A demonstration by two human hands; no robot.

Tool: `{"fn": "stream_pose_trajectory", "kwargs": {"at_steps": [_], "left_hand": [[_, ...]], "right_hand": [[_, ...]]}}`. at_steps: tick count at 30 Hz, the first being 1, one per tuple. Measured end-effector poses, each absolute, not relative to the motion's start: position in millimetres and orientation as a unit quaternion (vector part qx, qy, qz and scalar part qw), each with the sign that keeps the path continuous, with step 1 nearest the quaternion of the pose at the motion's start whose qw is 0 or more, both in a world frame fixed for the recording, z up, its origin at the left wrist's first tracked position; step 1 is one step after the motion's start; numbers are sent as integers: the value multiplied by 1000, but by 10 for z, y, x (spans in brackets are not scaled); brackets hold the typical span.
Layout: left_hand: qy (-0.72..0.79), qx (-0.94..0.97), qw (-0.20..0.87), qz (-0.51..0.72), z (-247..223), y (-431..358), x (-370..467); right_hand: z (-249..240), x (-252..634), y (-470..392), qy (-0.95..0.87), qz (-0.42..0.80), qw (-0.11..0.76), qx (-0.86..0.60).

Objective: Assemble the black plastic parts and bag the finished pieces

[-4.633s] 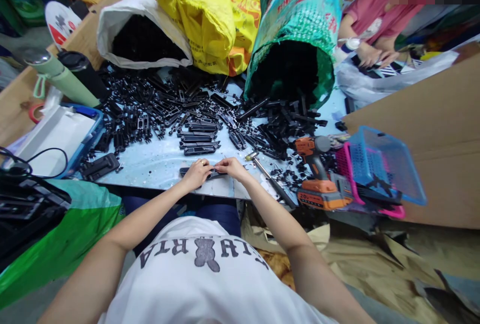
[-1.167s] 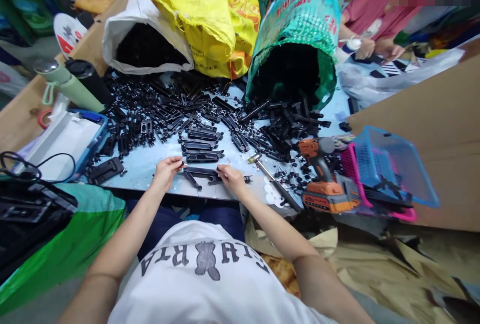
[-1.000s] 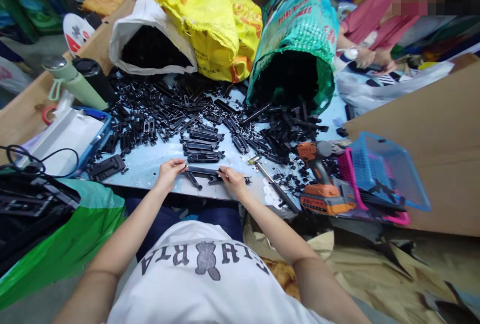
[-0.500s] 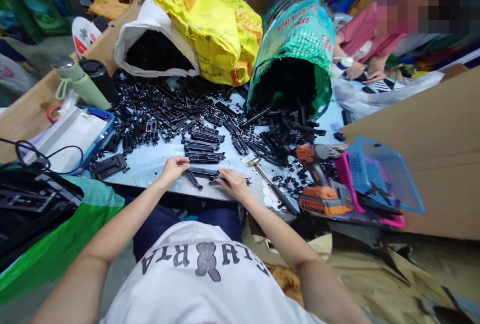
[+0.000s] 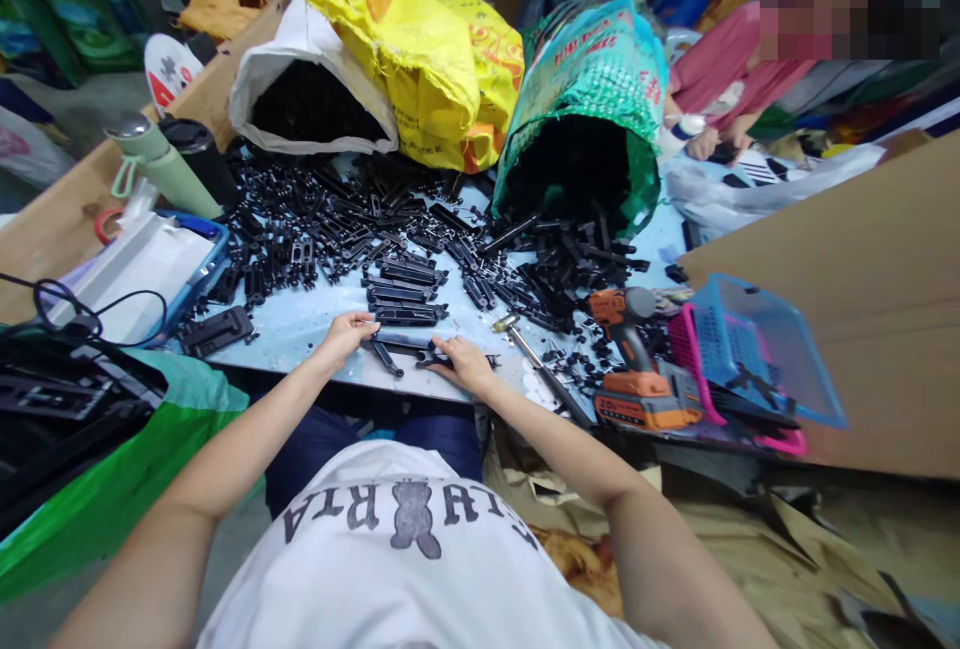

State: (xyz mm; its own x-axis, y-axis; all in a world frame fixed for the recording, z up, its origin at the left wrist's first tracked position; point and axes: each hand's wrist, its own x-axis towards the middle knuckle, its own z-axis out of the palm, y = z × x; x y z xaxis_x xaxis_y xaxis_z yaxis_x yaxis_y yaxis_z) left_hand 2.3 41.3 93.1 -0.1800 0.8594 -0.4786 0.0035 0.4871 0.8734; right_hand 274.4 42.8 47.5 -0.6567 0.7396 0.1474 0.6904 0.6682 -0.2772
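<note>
Between my hands, near the table's front edge, is a long black plastic part with a shorter arm angled off below its left end. My left hand pinches the left end with thumb and fingertips. At the other end my right hand has its fingers closed on the part; what lies under the palm is partly hidden. Just beyond them several similar long black parts lie in a stacked row. A hammer rests right of my right hand.
Loose black pieces cover the back of the table. Behind stand a white sack, a yellow bag and a green woven sack. An orange cordless drill and a blue basket are at right. Another person's hands work beyond.
My hands keep their grip on the black part, with only a slight shift of the right hand to the left. In the background, a figure in a white top has moved.
</note>
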Motion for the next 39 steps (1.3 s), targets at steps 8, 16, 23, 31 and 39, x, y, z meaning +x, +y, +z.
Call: {"fn": "stream_pose_trajectory", "kwargs": {"at_steps": [8,16,23,31,39], "left_hand": [[624,351,528,457,816,261,93],[713,475,379,349,771,-33,145],[778,571,245,96,778,-49,615],[763,602,224,73,708,-72,518],[764,612,200,37,738,-89,419]], "right_hand": [[798,2379,339,-898,122,223,-360],[695,1649,497,-914,188,212,-291],[507,1727,519,-900,219,234,-297],[432,1761,523,-901,202,238,-302],[439,1765,532,-919,175,220,-277]]}}
